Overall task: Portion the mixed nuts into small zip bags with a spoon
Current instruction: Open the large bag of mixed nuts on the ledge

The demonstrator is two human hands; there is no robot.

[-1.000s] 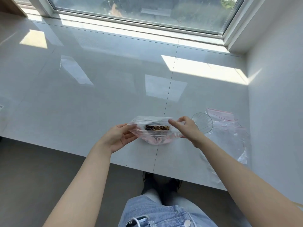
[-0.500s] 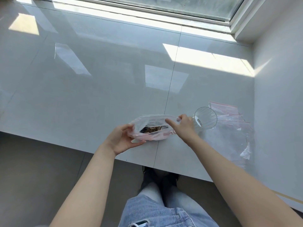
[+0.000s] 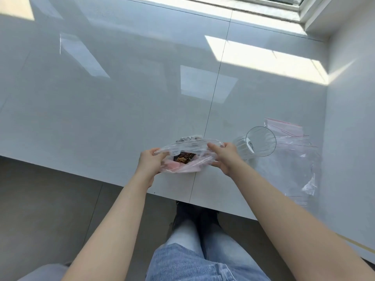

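Both hands on one small zip bag (image 3: 183, 162): left hand (image 3: 150, 163) pinching the bag's left end, right hand (image 3: 222, 157) pinching the right end, mouth stretched wide between them. Held just above the near edge of the white ledge (image 3: 101, 98), possibly touching it (contact hard to judge from above). Inside, a small dark heap of mixed nuts (image 3: 183, 158), sunk to the bottom fold.

Handling, as a judgement: thin, soft film, nearly weightless apart from the nuts, slick and prone to collapsing shut once let go. Best taken at the stiffer zip strip along the top corners, as now; a grip lower down would likely crumple the pouch and tip the load. No breakage risk, only spillage if the mouth sags.

Just behind the bag, something crinkled and silvery (image 3: 188, 138), too hidden to name. To the right, a clear ribbed glass (image 3: 257, 144) lying on its side, mouth toward the camera, a small pale object inside (perhaps the spoon, not certain). Beyond it, a loose spread of spare bags (image 3: 292, 151) with red zip lines. Below the ledge, jeans (image 3: 203, 260) and dark shoes.
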